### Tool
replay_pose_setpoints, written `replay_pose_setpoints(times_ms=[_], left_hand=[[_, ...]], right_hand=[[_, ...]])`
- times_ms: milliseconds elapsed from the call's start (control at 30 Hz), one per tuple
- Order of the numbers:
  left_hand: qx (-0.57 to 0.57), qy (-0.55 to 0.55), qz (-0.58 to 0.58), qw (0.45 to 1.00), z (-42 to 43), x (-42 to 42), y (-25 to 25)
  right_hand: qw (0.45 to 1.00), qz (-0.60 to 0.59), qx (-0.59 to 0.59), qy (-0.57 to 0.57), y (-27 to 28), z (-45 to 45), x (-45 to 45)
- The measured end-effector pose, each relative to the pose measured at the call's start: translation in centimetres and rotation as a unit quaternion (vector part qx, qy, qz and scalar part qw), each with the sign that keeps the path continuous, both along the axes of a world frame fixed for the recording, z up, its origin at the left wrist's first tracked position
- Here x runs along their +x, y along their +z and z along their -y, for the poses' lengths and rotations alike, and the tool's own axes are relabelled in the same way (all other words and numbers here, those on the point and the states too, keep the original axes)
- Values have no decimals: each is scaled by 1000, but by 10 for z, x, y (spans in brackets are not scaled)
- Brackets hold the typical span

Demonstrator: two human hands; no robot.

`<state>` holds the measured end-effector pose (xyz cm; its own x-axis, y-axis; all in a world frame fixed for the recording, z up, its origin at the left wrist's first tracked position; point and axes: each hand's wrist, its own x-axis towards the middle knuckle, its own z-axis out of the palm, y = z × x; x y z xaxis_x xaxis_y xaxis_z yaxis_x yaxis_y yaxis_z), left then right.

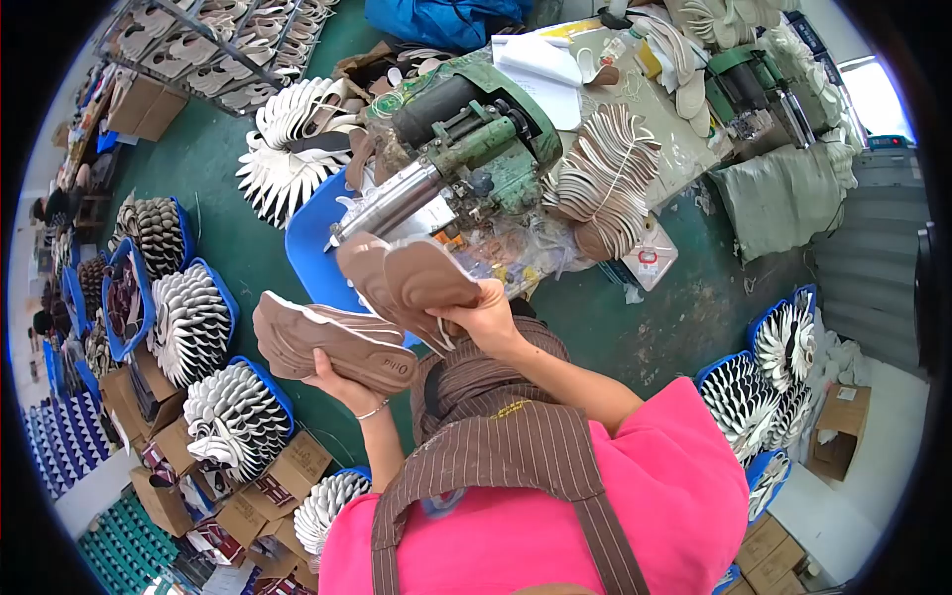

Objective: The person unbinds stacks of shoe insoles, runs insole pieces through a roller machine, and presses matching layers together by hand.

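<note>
My left hand (344, 382) is closed on a stack of brown insoles (327, 347), its thumb pressed on the top one, which has white lettering near the heel. Fanned brown insoles (426, 276) are gripped at one end by my right hand (483, 315). The two bunches lie close together in front of my apron (496, 446). Just beyond them is the steel cylinder arm (387, 203) of a green machine (506, 129), apart from both hands. How many insoles each hand holds is hard to tell.
A fanned pile of insoles (610, 169) sits on the workbench (684, 159) beside the machine. A blue bin (315, 248) stands below the cylinder arm. Blue baskets of white soles (188, 322) line the floor at left, with cardboard boxes (297, 466). A second green machine (744, 79) is at right.
</note>
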<state>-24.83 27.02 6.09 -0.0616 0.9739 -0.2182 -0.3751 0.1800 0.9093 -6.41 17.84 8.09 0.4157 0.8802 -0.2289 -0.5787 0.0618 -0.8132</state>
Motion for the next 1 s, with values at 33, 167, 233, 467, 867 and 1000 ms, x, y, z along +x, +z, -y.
replay_pose_setpoints(times_ms=[33,167,233,467,867,1000], left_hand=[[-11,-4,19,1000,-2,-8,-2],[-51,-14,61,997,-8,-26,-1],[-74,6,51,996,-10,-36,-1],[-81,1,49,996,-9,-54,-2],[-81,-22,34,996,-13,-66,-17],[-37,-23,34,998,-11,-59,-19]], right_hand=[[1000,-8,9,-22,-5,0,-6],[996,56,-59,-44,-74,5,-23],[982,125,-139,-37,-91,-8,-20],[979,170,-83,-74,-51,-51,-14],[980,161,-114,-3,-61,-48,-23],[981,36,-186,40,-87,-18,-33]])
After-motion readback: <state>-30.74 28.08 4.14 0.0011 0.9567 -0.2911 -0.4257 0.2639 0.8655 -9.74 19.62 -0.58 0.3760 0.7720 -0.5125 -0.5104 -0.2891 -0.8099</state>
